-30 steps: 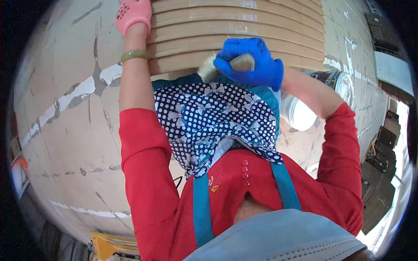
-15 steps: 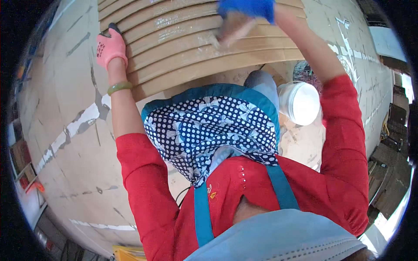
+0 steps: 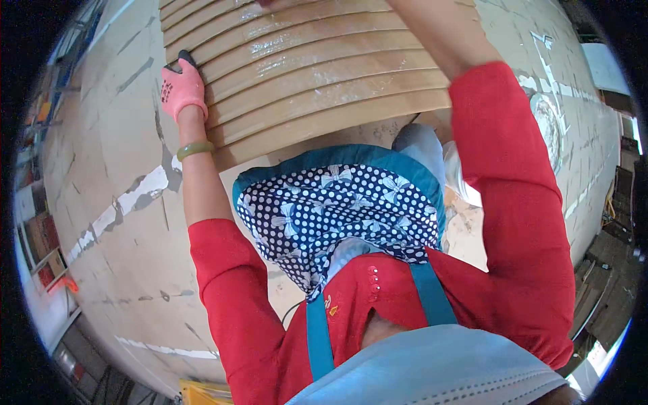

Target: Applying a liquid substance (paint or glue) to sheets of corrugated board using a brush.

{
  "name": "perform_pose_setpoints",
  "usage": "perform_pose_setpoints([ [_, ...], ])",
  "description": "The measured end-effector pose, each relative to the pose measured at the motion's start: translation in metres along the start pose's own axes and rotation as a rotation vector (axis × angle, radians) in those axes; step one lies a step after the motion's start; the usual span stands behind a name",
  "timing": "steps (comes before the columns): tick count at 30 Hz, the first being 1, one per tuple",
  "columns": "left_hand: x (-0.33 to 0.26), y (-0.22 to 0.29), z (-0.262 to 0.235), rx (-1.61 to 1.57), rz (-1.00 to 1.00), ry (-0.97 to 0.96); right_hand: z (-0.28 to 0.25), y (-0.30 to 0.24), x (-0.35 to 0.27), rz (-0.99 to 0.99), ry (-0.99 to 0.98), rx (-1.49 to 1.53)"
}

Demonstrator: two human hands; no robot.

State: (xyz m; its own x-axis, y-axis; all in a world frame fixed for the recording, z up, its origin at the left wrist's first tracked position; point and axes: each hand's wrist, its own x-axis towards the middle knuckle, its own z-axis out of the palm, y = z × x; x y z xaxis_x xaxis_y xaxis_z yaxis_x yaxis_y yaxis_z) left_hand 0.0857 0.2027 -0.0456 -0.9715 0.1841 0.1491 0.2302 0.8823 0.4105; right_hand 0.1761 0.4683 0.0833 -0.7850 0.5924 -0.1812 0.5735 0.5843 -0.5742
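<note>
Several brown cardboard sheets (image 3: 324, 81) lie overlapped like steps, with wet, shiny streaks across their exposed strips. My left hand (image 3: 183, 88), in a pink glove with dark fingertips, grips their left edge. A green bangle (image 3: 195, 150) circles that wrist. My right forearm (image 3: 442, 34) reaches over the sheets toward the far side, and its hand is beyond the top edge of the picture. At that edge a small dark-red thing (image 3: 264, 3) shows, too little of it to name.
Part of a white bucket (image 3: 462, 181) shows between my knee and my right sleeve, the rest hidden. A large taped, tan floor covering (image 3: 108, 175) spreads around me. Yellow material (image 3: 204, 392) lies at the lower left, and stacked brown boards (image 3: 597, 290) stand at the right.
My right hand, in a blue glove and blurred with a brush-like thing over the sheets before, has moved away and out of view. My left hand keeps hold of the edge.
</note>
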Motion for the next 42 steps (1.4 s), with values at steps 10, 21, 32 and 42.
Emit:
perform_pose_setpoints([
  [10,-0.009,0.021,-0.007,0.002,-0.023,-0.062,-0.021,0.103,-0.018,-0.346,-0.04,0.276],
  [21,-0.003,0.009,-0.002,-0.004,0.029,-0.026,-0.034,-0.009,0.033,-0.022,-0.162,0.009],
  [32,-0.004,0.013,-0.009,0.022,-0.022,-0.088,-0.004,0.12,-0.091,-0.405,-0.111,0.233],
  [42,-0.001,0.001,0.003,-0.068,0.026,-0.059,0.0,-0.032,0.092,-0.333,0.722,0.029],
])
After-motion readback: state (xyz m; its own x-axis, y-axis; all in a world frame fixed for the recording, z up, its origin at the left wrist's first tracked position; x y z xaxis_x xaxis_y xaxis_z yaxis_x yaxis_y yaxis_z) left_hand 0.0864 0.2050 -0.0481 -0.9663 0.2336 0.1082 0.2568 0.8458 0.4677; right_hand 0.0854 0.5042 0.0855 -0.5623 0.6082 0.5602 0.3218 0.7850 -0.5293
